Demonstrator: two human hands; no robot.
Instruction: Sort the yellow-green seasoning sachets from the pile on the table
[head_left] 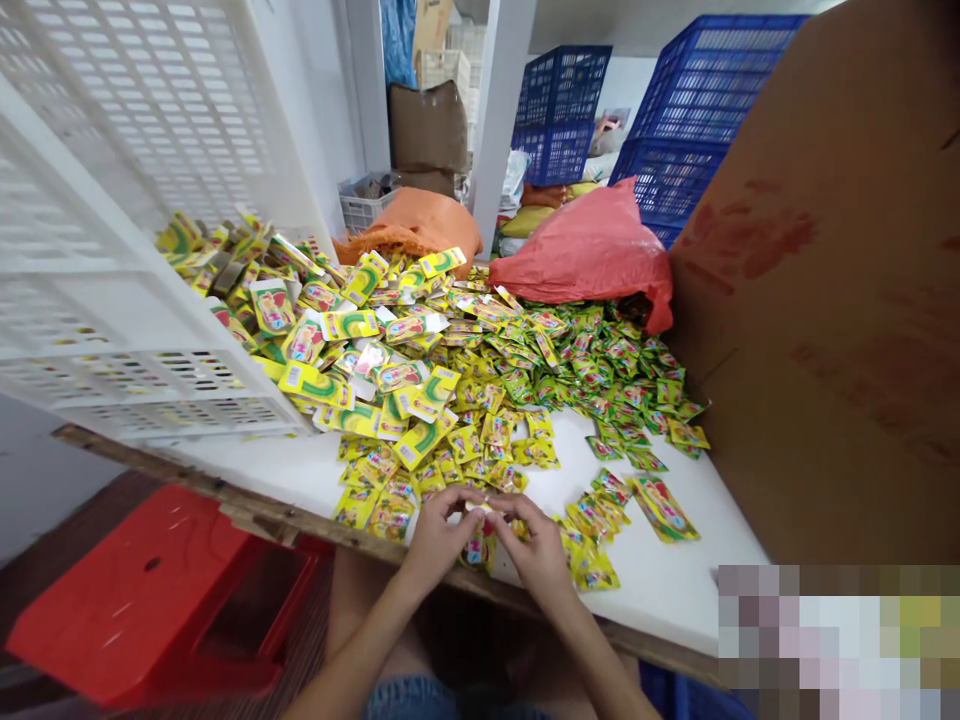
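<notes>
My left hand (436, 535) and my right hand (534, 548) meet at the near edge of the white table (660, 580), fingers pinched together on a small yellow-green sachet (477, 545) held between them. A large heap of yellow and green sachets (465, 370) covers the table just beyond my hands. Loose sachets (592, 520) lie right beside my right hand.
A white plastic crate (112, 230) leans at the left. A big cardboard sheet (840, 300) stands at the right. A red plastic bag (592, 250) and an orange sack (420, 225) lie behind the heap. Blue crates (690, 110) stand at the back. A red stool (157, 600) sits lower left.
</notes>
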